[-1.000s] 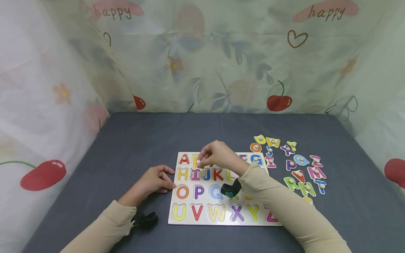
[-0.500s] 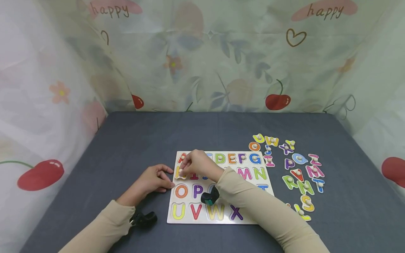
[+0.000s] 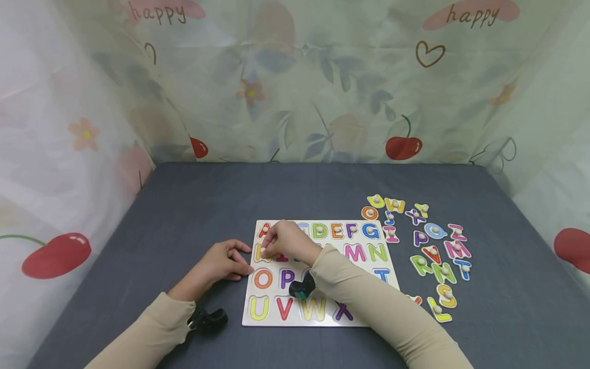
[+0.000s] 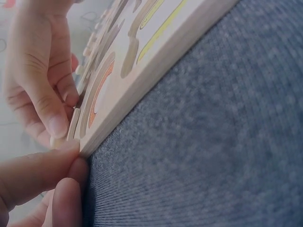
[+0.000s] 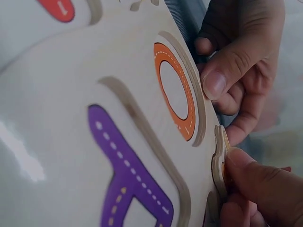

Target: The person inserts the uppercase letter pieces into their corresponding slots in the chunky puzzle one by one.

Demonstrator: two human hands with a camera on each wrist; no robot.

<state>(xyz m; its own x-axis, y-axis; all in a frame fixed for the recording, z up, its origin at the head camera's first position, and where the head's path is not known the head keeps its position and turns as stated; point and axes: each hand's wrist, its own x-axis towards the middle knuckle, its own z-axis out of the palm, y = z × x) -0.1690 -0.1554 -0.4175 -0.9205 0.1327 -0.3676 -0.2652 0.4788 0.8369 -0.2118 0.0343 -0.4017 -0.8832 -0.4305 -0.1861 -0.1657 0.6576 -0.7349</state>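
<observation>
In the head view, my right hand point(image 3: 293, 241) pinches a yellow letter H puzzle piece point(image 5: 218, 163) by its knob, at the left end of the second row of the alphabet puzzle board point(image 3: 274, 293). The piece sits slightly raised over the board surface in the right wrist view, and fingers mostly cover its face. My left hand point(image 3: 223, 262) has loosely bent fingers touching the board's left edge, with the left thumb point(image 5: 215, 85) against that edge beside the orange O slot point(image 5: 174, 90). Knobbed letters, among them the blue G point(image 3: 370, 231), fill visible places in the top row.
Several loose letters lie right of the board, including an orange O point(image 3: 370, 213), purple P point(image 3: 420, 238), green N point(image 3: 444, 273) and yellow L point(image 3: 439, 310). The right sleeve point(image 3: 369, 297) covers part of the lower right board. Black wrist cameras hang under both wrists.
My right hand has carried the H piece left and toward me, from over the top row to the second row's left end, then stayed nearly still. My left hand has kept its place.
</observation>
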